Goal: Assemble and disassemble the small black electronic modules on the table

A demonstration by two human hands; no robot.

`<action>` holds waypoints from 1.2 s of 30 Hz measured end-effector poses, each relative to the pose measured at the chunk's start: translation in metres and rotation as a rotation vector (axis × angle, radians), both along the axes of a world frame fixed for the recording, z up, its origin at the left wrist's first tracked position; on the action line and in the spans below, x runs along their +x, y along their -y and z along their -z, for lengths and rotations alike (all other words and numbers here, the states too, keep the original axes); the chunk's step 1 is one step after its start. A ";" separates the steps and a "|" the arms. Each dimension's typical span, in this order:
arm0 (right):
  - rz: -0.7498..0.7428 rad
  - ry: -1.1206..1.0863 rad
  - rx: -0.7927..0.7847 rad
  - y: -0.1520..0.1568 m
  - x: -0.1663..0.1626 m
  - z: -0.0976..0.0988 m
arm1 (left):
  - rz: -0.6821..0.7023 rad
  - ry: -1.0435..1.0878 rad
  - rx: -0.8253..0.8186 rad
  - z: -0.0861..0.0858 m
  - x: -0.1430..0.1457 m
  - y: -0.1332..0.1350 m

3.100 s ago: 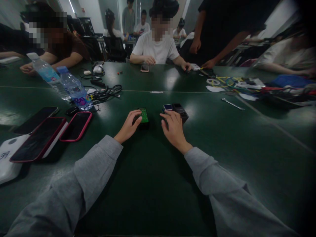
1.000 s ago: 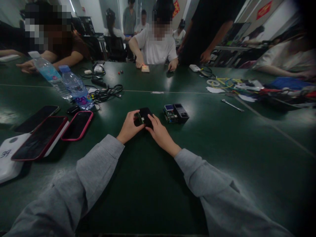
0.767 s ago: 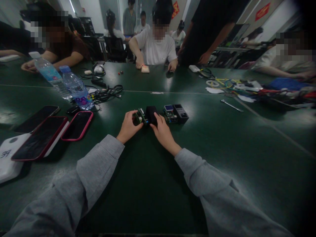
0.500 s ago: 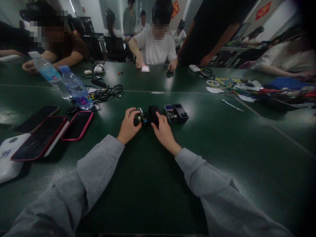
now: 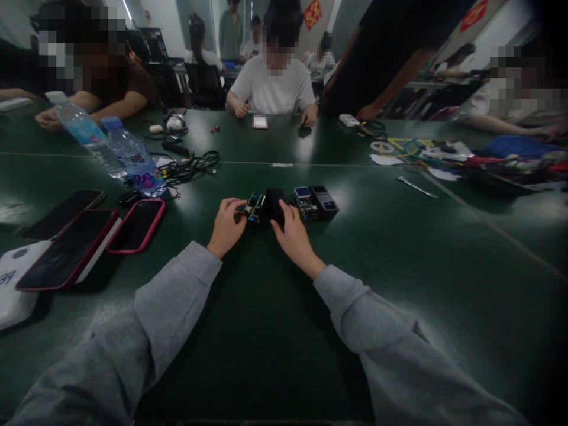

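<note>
Pinched at its left edge by my left hand [image 5: 227,226], a green circuit board [image 5: 254,207] with blue parts stands tilted on its side. Close to its right is a black plastic case [image 5: 276,203], which my right hand [image 5: 290,235] grips from the right with thumb and fingers. Just beyond those fingers lies a second circuit board [image 5: 306,204] with a small screen, flat on the table. Against its right side rests a dark case piece with cut-outs [image 5: 324,202].
Phones [image 5: 71,248] lie at the left beside two water bottles [image 5: 133,157] and black cables [image 5: 190,167]. A metal wrench [image 5: 417,187] lies to the right, before a heap of coloured wires [image 5: 444,155]. Other people sit across the green table [image 5: 257,331].
The circuit board in my left hand has turned, so more of its face and blue parts show. My left hand has shifted slightly left; my right hand stays on the case.
</note>
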State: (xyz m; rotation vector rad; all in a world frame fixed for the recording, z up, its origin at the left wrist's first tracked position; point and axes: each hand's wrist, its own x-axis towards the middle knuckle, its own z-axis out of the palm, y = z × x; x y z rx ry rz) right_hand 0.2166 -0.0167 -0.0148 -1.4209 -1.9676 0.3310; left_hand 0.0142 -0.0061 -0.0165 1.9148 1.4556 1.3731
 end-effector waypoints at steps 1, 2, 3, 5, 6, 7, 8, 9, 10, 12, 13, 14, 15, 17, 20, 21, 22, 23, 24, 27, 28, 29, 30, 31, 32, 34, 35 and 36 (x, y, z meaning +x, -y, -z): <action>-0.001 -0.002 -0.004 0.001 0.000 -0.001 | 0.008 0.012 0.006 0.000 -0.001 -0.001; -0.002 -0.005 -0.009 0.001 0.000 -0.002 | 0.015 0.020 0.012 0.001 -0.001 -0.002; -0.003 -0.009 -0.015 0.002 0.000 -0.003 | 0.022 0.023 0.015 0.001 -0.002 -0.002; -0.002 -0.011 -0.024 0.003 0.000 -0.005 | 0.036 0.016 0.009 0.002 -0.003 -0.002; 0.000 -0.011 -0.028 0.004 -0.001 -0.006 | 0.042 0.008 0.001 0.002 -0.003 -0.002; 0.001 -0.009 -0.031 0.005 -0.001 -0.007 | 0.046 -0.003 -0.007 0.001 -0.003 -0.002; 0.002 -0.007 -0.034 0.005 -0.001 -0.007 | 0.046 -0.017 -0.012 0.000 -0.003 -0.001; 0.003 -0.004 -0.035 0.005 -0.001 -0.007 | 0.042 -0.033 -0.012 -0.002 -0.002 0.001; 0.004 -0.003 -0.033 0.004 -0.001 -0.007 | 0.034 -0.049 -0.006 -0.004 -0.001 0.002; 0.005 -0.001 -0.018 0.003 -0.001 -0.005 | 0.009 -0.082 0.020 -0.009 0.002 0.007; 0.005 -0.001 -0.008 0.002 -0.002 -0.004 | -0.002 -0.098 0.036 -0.011 0.004 0.009; 0.005 -0.002 0.001 0.001 -0.002 -0.002 | -0.010 -0.117 0.051 -0.014 0.006 0.011; 0.005 -0.003 0.007 0.000 -0.002 -0.001 | -0.015 -0.144 0.065 -0.016 0.007 0.013; 0.002 -0.005 0.004 -0.001 -0.001 0.000 | -0.009 -0.208 0.085 -0.017 0.009 0.016; 0.001 -0.011 -0.007 0.000 -0.001 0.000 | 0.011 -0.237 0.090 -0.015 0.008 0.015; 0.002 -0.011 -0.007 0.000 -0.001 0.000 | 0.008 -0.216 0.087 -0.014 0.007 0.014; 0.004 -0.010 -0.007 0.000 -0.001 -0.001 | -0.003 -0.186 0.080 -0.012 0.005 0.012; 0.006 -0.006 -0.007 0.001 -0.001 -0.001 | -0.023 -0.152 0.072 -0.011 0.004 0.010; 0.007 -0.002 -0.007 0.001 -0.001 -0.002 | -0.045 -0.119 0.061 -0.009 0.003 0.008; 0.009 0.008 -0.008 0.002 -0.001 -0.003 | -0.102 -0.029 0.004 -0.006 -0.002 0.002; 0.010 0.010 -0.007 0.003 -0.001 -0.003 | -0.114 -0.004 -0.019 -0.004 -0.003 0.000; 0.011 0.009 -0.007 0.003 -0.001 -0.003 | -0.124 0.020 -0.040 -0.002 -0.004 -0.001; 0.012 0.009 -0.010 0.003 -0.001 -0.004 | -0.129 0.036 -0.057 0.000 -0.005 -0.003; 0.013 0.009 -0.014 0.004 -0.001 -0.004 | -0.134 0.049 -0.062 0.002 -0.007 -0.005; 0.011 0.010 -0.019 0.004 -0.001 -0.005 | -0.135 0.056 -0.063 0.005 -0.008 -0.007; 0.009 0.011 -0.026 0.005 -0.001 -0.006 | -0.145 0.069 -0.065 0.010 -0.010 -0.010; 0.008 0.013 -0.030 0.005 -0.001 -0.007 | -0.151 0.074 -0.072 0.011 -0.010 -0.011; 0.008 0.014 -0.034 0.006 0.000 -0.007 | -0.159 0.077 -0.079 0.012 -0.011 -0.012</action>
